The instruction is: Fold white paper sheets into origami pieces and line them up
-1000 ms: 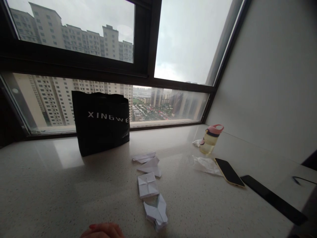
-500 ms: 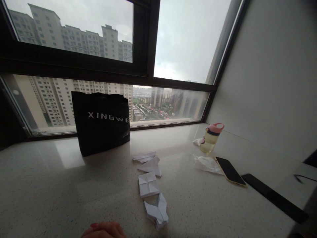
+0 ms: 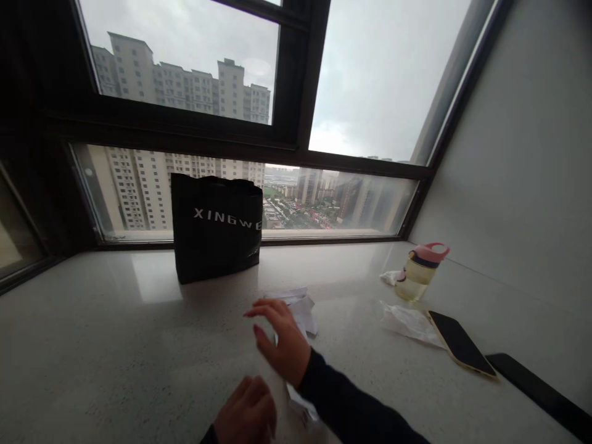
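Observation:
My right hand [image 3: 282,339] is over the row of folded white papers, thumb and fingers apart with nothing between them. It hides the square folded piece; part of a folded paper [image 3: 304,313] shows beyond it. Below and left, my left hand [image 3: 248,412] is curled near the bottom edge. A small pale bit shows under its fingers, too blurred to name. Another folded white paper [image 3: 303,404] lies partly hidden under my right forearm.
A black bag [image 3: 217,237] stands by the window. To the right are a pink-lidded bottle [image 3: 419,274], crumpled clear plastic [image 3: 411,324], a phone [image 3: 462,343] and a long black object [image 3: 539,385].
My right hand has come into view over the papers. My left hand has moved up and right into fuller view. The camera view has shifted left.

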A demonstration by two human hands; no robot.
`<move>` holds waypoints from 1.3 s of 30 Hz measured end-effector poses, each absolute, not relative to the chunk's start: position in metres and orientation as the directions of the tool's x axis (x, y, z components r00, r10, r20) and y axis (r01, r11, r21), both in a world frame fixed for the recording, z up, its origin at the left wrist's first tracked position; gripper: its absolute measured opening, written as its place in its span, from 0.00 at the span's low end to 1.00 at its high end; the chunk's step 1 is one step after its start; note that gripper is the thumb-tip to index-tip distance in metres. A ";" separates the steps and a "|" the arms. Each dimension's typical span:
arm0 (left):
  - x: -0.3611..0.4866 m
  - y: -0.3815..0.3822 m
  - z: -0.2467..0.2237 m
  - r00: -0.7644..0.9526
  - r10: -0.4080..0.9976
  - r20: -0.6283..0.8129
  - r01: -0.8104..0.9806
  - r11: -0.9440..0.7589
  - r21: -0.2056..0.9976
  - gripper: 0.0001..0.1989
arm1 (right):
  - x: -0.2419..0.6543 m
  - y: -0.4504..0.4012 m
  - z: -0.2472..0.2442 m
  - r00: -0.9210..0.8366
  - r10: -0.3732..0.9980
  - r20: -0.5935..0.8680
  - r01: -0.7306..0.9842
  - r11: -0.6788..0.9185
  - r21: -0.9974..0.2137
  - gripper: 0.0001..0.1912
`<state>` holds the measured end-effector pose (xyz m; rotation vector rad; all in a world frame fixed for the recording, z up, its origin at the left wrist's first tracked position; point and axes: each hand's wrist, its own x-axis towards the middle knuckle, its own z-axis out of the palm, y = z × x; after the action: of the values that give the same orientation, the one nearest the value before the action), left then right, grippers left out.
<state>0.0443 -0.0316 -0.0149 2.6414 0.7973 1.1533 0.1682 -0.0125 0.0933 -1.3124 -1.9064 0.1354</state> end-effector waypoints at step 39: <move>-0.037 0.025 0.007 0.025 0.983 0.183 0.936 -0.088 0.342 0.30 | 0.167 0.020 0.009 -0.078 0.970 0.229 0.814 0.195 -0.547 0.31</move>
<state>-0.0371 0.0248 0.0071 2.1552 2.0316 0.5668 0.1672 0.0199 0.0085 -1.6604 -1.9331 0.3747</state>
